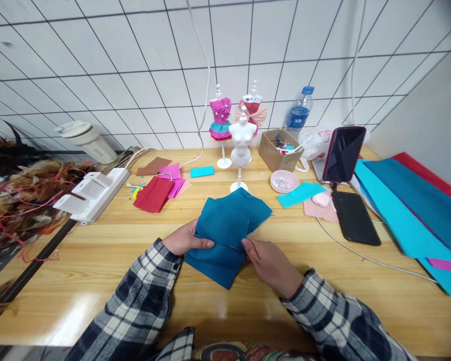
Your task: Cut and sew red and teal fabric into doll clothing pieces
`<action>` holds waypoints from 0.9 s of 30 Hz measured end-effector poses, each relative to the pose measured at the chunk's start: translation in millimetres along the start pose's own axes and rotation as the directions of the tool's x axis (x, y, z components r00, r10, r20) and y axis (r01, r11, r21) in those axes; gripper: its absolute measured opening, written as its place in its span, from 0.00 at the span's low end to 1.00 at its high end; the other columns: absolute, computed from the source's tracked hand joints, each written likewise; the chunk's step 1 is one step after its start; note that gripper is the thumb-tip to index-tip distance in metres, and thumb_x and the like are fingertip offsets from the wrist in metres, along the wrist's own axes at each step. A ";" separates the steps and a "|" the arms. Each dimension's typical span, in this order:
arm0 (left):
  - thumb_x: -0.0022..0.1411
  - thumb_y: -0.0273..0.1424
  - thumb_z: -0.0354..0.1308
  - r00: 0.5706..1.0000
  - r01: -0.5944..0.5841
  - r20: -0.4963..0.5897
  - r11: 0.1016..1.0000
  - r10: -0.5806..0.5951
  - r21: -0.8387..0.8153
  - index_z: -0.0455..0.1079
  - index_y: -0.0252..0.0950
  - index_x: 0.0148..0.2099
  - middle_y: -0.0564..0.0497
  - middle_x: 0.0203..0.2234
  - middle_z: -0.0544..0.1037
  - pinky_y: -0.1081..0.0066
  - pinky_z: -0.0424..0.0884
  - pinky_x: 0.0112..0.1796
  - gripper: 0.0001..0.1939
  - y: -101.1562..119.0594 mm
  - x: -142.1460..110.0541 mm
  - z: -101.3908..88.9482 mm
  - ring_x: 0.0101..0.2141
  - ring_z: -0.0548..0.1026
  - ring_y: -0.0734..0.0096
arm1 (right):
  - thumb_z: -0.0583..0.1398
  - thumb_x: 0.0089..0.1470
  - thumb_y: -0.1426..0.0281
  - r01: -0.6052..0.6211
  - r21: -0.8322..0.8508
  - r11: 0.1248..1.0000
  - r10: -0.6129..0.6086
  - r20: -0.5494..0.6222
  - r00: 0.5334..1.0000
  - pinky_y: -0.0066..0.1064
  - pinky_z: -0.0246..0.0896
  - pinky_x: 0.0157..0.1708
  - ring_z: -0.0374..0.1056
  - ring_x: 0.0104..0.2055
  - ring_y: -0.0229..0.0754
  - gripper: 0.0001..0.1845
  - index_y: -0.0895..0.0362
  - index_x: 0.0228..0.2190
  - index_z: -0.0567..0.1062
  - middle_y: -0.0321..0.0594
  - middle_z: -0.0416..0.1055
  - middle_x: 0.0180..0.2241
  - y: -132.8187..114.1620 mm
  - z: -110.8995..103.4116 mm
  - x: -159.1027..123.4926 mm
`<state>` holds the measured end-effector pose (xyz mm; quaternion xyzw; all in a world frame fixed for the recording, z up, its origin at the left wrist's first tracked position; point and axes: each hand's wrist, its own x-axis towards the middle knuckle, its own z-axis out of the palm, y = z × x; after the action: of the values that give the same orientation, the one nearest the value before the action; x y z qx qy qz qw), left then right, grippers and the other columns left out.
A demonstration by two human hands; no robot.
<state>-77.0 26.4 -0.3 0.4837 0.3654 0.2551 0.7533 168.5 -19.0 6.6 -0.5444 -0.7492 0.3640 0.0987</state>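
Observation:
A folded piece of teal fabric (225,218) is held just above the wooden table, in front of a bare white mini dress form (242,138). My left hand (186,239) grips its left side, thumb on top and the other fingers hidden beneath. At the right edge, the thumb and index finger of my right hand (268,260) are pinched closed on the fabric. A thin needle-like sliver (236,247) lies along the fold by those fingertips; whether they also hold it I cannot tell.
Behind stand two dressed mini forms (220,118), a cardboard box (280,150) and a water bottle (299,111). A pink bead dish (284,181), propped phone (344,153), black phone (357,216) and fabric sheets (417,210) lie right. Red cloth (154,194), a power strip (99,193) and feathers (33,195) lie left.

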 end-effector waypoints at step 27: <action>0.49 0.28 0.67 0.999 0.010 -0.048 0.997 -0.007 0.077 0.59 0.35 0.58 0.42 0.51 0.74 0.55 0.67 0.50 0.34 1.2 1.6 10.9 0.52 0.71 0.50 | 0.37 0.65 0.56 -0.031 -0.145 0.989 0.033 0.008 0.999 0.31 0.41 0.26 0.64 0.28 0.39 0.29 0.55 0.26 0.69 0.40 0.72 0.27 0.5 -2.2 -0.1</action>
<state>-67.3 22.2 3.2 0.5046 0.3949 0.2491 0.7262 170.2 -18.1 7.9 -0.5603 -0.7654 0.3129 0.0493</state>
